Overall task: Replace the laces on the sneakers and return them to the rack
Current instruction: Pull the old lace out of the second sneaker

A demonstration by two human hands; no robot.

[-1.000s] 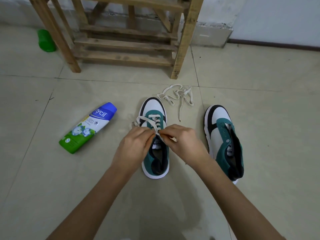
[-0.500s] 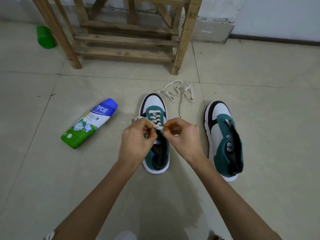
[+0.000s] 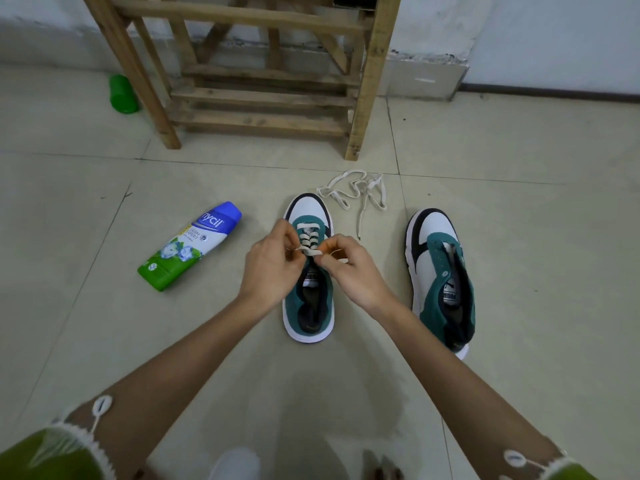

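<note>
You are lacing one sneaker [image 3: 308,317] on the tiled floor [image 3: 536,202].
The wooden rack [image 3: 263,98] stands at the floor's far edge, with open tiles to the right. The unlaced sneaker [image 3: 433,271] lies on the right, the bottle [image 3: 188,245] on the left and the loose lace [image 3: 360,195] just past the toes. Your left hand [image 3: 273,268] and right hand [image 3: 349,268] each pinch the threaded lace [image 3: 309,237].
</note>
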